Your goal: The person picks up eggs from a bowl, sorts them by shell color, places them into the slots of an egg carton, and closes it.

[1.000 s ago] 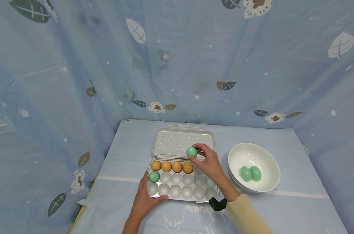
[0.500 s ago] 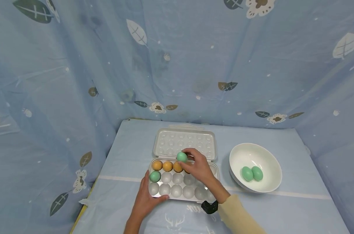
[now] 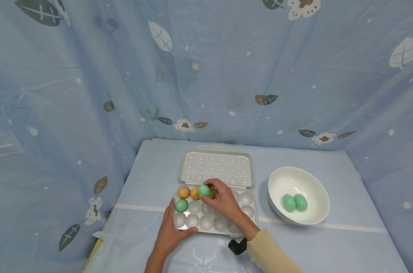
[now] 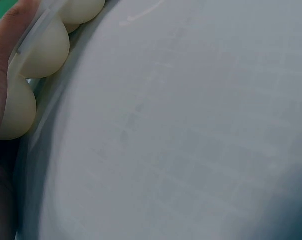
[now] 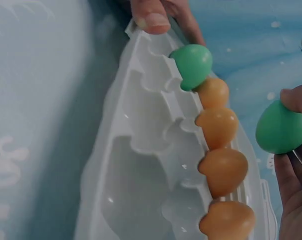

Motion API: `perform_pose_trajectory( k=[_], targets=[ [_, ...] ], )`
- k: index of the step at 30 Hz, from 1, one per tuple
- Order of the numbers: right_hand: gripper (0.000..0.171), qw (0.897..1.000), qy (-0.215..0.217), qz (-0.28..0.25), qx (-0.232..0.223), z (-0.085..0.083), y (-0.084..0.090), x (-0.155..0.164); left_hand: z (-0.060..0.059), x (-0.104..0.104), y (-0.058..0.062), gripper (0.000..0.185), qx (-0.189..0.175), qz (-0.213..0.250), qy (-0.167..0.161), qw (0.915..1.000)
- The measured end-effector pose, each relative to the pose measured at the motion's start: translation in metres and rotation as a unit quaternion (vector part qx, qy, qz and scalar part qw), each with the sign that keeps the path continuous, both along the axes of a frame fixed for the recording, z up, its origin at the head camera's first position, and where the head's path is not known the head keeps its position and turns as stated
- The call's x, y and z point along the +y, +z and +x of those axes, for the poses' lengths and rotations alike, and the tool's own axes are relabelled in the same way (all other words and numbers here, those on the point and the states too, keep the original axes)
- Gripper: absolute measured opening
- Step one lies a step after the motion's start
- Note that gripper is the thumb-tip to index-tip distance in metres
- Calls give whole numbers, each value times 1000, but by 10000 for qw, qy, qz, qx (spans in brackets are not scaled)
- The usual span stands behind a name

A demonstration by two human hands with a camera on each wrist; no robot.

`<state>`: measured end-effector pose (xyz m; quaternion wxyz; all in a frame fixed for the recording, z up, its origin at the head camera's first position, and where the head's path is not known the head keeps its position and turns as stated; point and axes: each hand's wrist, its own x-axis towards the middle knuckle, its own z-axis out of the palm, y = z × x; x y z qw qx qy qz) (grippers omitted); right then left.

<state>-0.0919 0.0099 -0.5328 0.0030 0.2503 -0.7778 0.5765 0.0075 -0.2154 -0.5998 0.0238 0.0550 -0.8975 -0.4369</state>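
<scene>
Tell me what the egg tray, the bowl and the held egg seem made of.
Tray: probably moulded plastic, glossy; small highlights dot its smooth cups.
Bowl: glossy white, perhaps glazed ceramic, by the bright reflection inside; plastic is possible.
Egg: smooth, soft sheen, perhaps plastic or painted wood; its even green doesn't settle which.

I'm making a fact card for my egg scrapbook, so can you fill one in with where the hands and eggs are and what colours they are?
Right hand: holds a green egg above the carton
Left hand: grips the near left corner of the carton
Lid: open, folded back
Back row: four orange eggs
Middle row: one green egg, far left
White bowl: right of the carton, two green eggs inside
Eggs showing: eight, four orange and four green
</scene>
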Motion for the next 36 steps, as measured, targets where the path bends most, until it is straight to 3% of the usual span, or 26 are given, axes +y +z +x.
perform_pose_trajectory(
  k=[9, 17, 27, 36],
  targets=[
    [42, 9998, 125, -7, 154, 7, -14, -15, 1, -1, -1, 140, 73, -22, -56, 10000],
    [41, 9978, 267, 308, 516, 15, -24, -31, 2, -1, 1, 140, -16, 16, -73, 10000],
    [44, 9922, 97, 880, 883, 23, -37, -33, 2, -2, 1, 142, -118, -21, -44, 9999],
    [43, 9804, -253, 1541, 1197, 27, -47, -32, 2, -1, 0, 142, 60, -15, -68, 10000]
  ],
)
